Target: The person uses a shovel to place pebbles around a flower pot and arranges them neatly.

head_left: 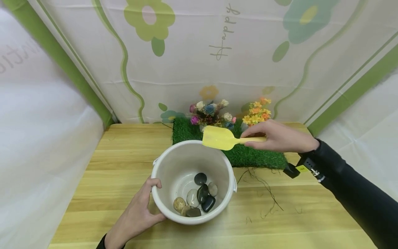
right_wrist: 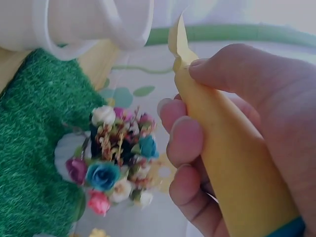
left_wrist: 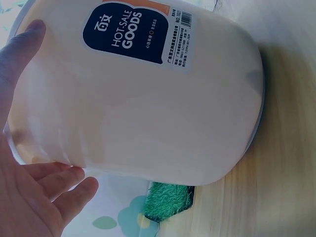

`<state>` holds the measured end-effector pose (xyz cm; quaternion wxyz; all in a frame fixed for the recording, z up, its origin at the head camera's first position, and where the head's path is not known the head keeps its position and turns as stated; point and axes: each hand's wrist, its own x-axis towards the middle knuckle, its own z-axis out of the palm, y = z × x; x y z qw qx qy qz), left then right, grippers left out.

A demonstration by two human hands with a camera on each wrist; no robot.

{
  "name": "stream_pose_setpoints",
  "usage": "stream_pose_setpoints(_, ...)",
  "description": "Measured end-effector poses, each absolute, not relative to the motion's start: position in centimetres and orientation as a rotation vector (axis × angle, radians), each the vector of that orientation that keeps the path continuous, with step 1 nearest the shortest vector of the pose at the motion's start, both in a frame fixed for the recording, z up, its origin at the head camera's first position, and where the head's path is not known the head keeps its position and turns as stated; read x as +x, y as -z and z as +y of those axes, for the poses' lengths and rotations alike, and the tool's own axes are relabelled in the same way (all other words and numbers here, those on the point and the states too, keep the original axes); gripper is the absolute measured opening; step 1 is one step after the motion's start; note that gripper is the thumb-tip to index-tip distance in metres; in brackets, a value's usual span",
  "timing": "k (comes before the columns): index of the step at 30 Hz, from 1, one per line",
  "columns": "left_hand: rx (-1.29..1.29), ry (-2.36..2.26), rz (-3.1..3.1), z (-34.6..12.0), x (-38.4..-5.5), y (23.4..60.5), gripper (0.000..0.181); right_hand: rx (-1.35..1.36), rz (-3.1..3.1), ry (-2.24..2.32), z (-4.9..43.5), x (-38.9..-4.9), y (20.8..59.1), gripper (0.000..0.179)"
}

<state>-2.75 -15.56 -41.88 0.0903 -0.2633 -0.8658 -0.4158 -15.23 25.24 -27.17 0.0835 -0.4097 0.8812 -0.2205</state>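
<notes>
A white plastic bucket (head_left: pixel 161 204) stands on the wooden table, with several smooth stones (head_left: pixel 202 193) on its floor: black, grey, pale and tan. My left hand (head_left: pixel 140 207) grips it at the left side of the rim; in the left wrist view, thumb and fingers spread around the upper wall beside a dark label (left_wrist: pixel 129 30). My right hand (head_left: pixel 273 136) holds a yellow toy shovel (head_left: pixel 219 138) by its handle, the thumb along the top in the right wrist view. The shovel's blade is raised and overlaps the bucket's far rim in the head view.
Behind the bucket lies a green artificial grass mat (head_left: pixel 258 157). Pots of mixed flowers (head_left: pixel 211 112) and orange-yellow flowers (head_left: pixel 256 112) stand on it. Thin dark strands (head_left: pixel 267 186) lie on the table at right. Printed white curtains (head_left: pixel 202 69) enclose the back and sides.
</notes>
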Motion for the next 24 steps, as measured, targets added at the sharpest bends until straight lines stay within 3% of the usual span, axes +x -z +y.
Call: stream_pose_setpoints(24,-0.794,1.246,-2.589,-15.6,-2.8,41.8,0.066,-1.556,2.377,0.359,15.1,-15.4,26.4,0.017)
